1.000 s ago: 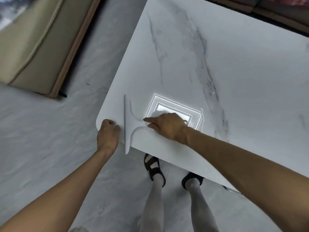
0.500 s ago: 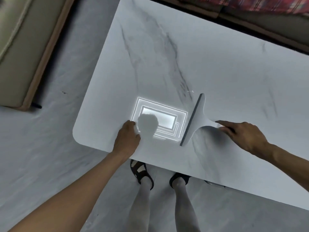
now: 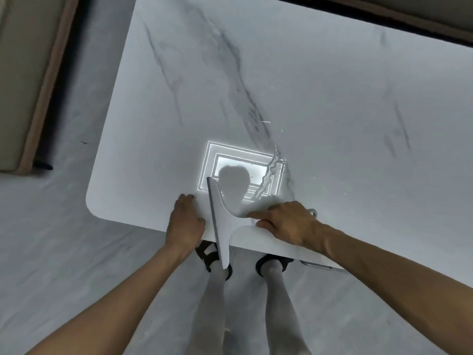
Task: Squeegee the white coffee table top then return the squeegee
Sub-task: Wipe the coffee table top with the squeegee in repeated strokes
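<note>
The white marble-veined coffee table top (image 3: 320, 103) fills the upper right of the head view. A white squeegee (image 3: 221, 221) lies on its near edge, blade upright in the picture and its lower end hanging past the edge. My right hand (image 3: 286, 224) grips the squeegee's handle from the right. My left hand (image 3: 185, 221) rests flat on the near edge just left of the blade, holding nothing. A thin streak of water (image 3: 270, 178) runs across a bright reflection of a ceiling light (image 3: 230, 157) right of the blade.
A beige sofa base (image 3: 23, 80) with a brown edge stands on the grey floor to the left. A dark strip of furniture (image 3: 384, 16) borders the table's far side. My legs and black sandals (image 3: 210, 257) are below the near edge.
My right hand has drawn the squeegee leftward along the near edge, from the table's right part to beside my left hand, leaving a water streak. My left hand stayed on the edge.
</note>
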Action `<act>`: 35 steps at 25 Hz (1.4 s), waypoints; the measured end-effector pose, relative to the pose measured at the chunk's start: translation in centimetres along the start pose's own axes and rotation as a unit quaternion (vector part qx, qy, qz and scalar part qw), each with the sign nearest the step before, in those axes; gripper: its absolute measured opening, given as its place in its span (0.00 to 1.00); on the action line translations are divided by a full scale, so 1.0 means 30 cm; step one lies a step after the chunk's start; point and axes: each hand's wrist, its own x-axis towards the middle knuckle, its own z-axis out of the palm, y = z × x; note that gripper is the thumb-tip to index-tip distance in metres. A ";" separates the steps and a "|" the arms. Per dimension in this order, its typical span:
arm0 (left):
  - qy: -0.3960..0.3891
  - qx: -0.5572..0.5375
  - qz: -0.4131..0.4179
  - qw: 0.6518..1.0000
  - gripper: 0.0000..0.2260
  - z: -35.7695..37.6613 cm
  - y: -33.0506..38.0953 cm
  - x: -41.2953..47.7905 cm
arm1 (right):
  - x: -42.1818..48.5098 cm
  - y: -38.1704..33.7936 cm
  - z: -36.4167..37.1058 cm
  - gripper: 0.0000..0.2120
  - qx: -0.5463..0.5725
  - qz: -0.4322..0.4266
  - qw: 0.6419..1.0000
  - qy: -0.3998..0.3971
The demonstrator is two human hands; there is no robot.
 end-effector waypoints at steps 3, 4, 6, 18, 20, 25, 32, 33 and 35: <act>-0.033 0.059 0.015 0.998 0.29 0.068 0.064 -0.017 | -0.161 0.178 -0.054 0.19 0.007 0.054 0.998 0.019; -0.054 0.070 0.005 0.996 0.30 0.084 0.091 -0.017 | -0.215 0.233 -0.077 0.18 -0.001 0.082 0.996 0.018; -0.103 0.074 -0.029 0.991 0.34 0.090 0.127 -0.006 | -0.301 0.312 -0.120 0.18 -0.019 0.138 0.990 0.010; -0.186 0.155 -0.056 0.969 0.26 0.060 0.231 0.038 | -0.168 0.079 0.015 0.18 -0.017 -0.004 0.995 -0.096; -0.188 0.159 -0.050 0.968 0.25 0.057 0.233 0.027 | -0.216 0.167 0.004 0.18 -0.011 0.008 0.998 -0.068; -0.160 0.169 -0.056 0.971 0.23 0.069 0.253 0.004 | -0.445 0.461 -0.108 0.19 -0.044 0.104 0.994 -0.003; -0.032 0.080 -0.074 0.994 0.23 0.063 0.260 -0.005 | -0.441 0.411 -0.143 0.21 -0.055 0.045 0.997 0.011; -0.011 0.050 -0.079 0.996 0.22 0.060 0.259 -0.007 | -0.385 0.357 -0.122 0.20 -0.030 0.022 0.999 -0.007; 0.030 0.010 -0.087 0.996 0.19 0.064 0.251 -0.013 | -0.256 0.237 -0.071 0.21 0.005 -0.017 0.998 -0.057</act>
